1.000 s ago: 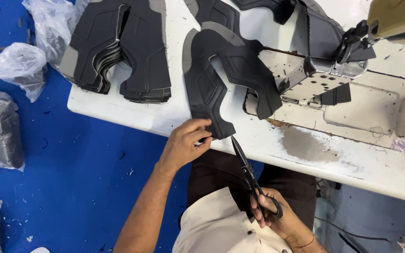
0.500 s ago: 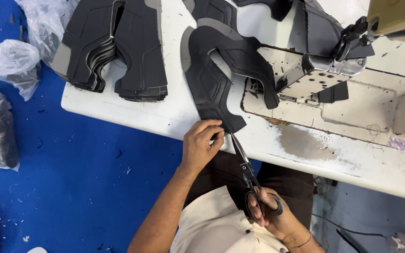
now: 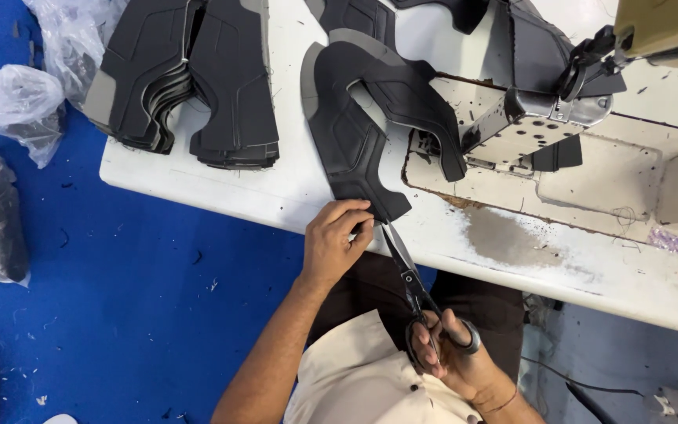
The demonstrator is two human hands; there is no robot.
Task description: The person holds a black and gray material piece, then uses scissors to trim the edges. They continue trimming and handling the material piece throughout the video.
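1. the blue floor (image 3: pixel 135 314) fills the left and lower part of the view, with small dark scraps scattered on it.
2. the white worktable (image 3: pixel 292 188) runs across the top and right, its near edge worn and stained close to the machine.
3. the sewing machine (image 3: pixel 543 126) stands on the right of the table, its grey perforated arm just beside the far end of the piece being handled.
4. two stacks of dark shoe-upper pieces (image 3: pixel 190 78) lie on the table's left end, well apart from the hands.
5. clear plastic bags (image 3: pixel 17 102) lie on the floor to the left, some with dark contents.
6. a dark curved shoe-upper piece (image 3: pixel 355 133) lies on the table between the stacks and the machine; its lower tip reaches the near table edge.
7. the left hand (image 3: pixel 335 243) pinches that lower tip between thumb and curled fingers, at the table edge.
8. the right hand (image 3: pixel 453 353) is closed around the black handles of the scissors (image 3: pixel 406 271), low over the person's lap, with fingers through the loops.
9. the scissors' blades point up toward the pinched tip, just beside the left fingers; whether the blades touch the piece cannot be told.
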